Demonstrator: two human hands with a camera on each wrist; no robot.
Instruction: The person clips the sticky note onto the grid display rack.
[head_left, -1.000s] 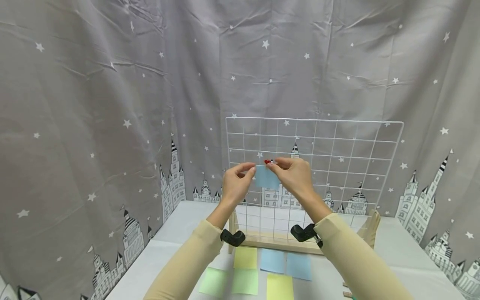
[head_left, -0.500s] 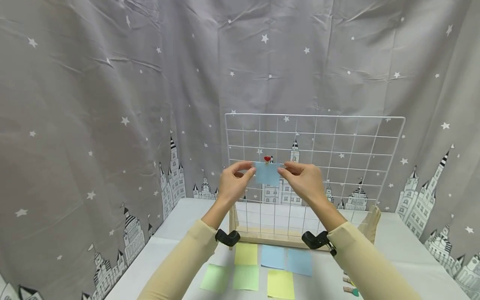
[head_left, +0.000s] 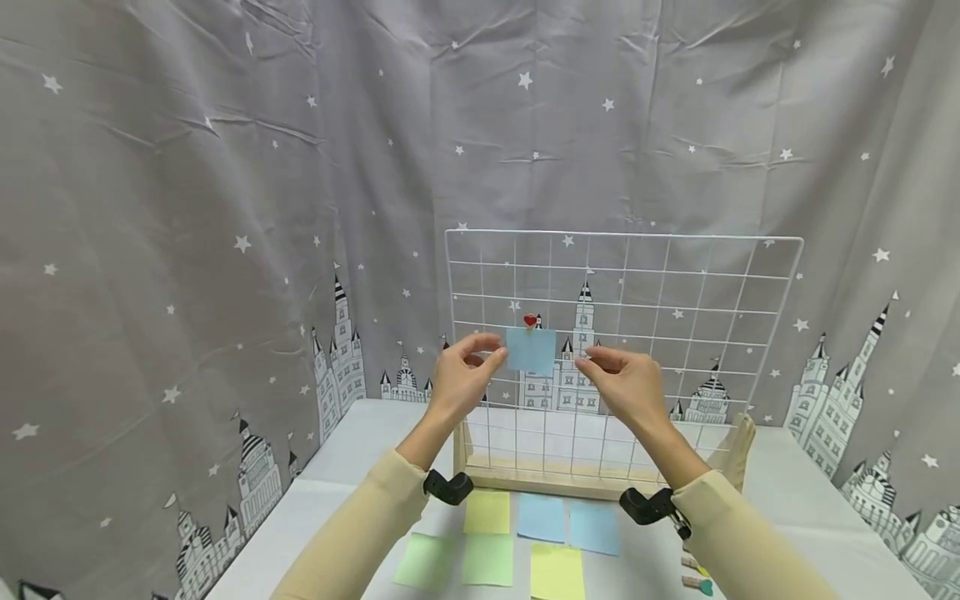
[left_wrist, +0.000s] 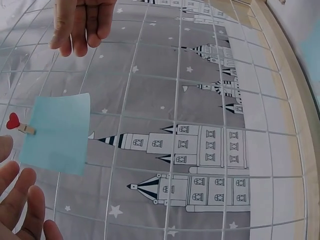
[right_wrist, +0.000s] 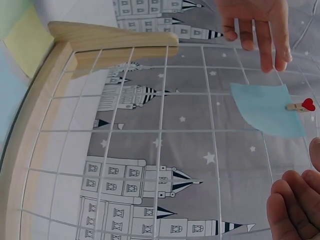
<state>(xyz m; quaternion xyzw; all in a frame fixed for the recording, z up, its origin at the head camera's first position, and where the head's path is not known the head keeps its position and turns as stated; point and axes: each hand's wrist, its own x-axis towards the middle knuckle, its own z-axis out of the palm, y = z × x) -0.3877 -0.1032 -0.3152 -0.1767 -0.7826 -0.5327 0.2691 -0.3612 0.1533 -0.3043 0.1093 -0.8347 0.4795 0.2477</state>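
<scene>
1. The blue note (head_left: 531, 352) hangs near the centre of the head view, against the white wire grid (head_left: 624, 234), its top edge in the wooden clip with a red heart (head_left: 530, 322).
2. I see the left hand (head_left: 460, 379) just left of that note, fingers loosely bent, thumb parted from the forefinger; the right wrist view shows a small gap between fingertips and paper.
3. The right hand (head_left: 628, 385) is right of the note, a wider gap away, its fingers softly bent, thumb tip close to the forefinger.
4. At bottom centre, on the white table (head_left: 791, 500), lie two yellow, two green and two blue sheets (head_left: 541, 518).
5. More clips (head_left: 697, 585) lie at lower right, partly behind a cream sleeve (head_left: 738, 533).
</scene>
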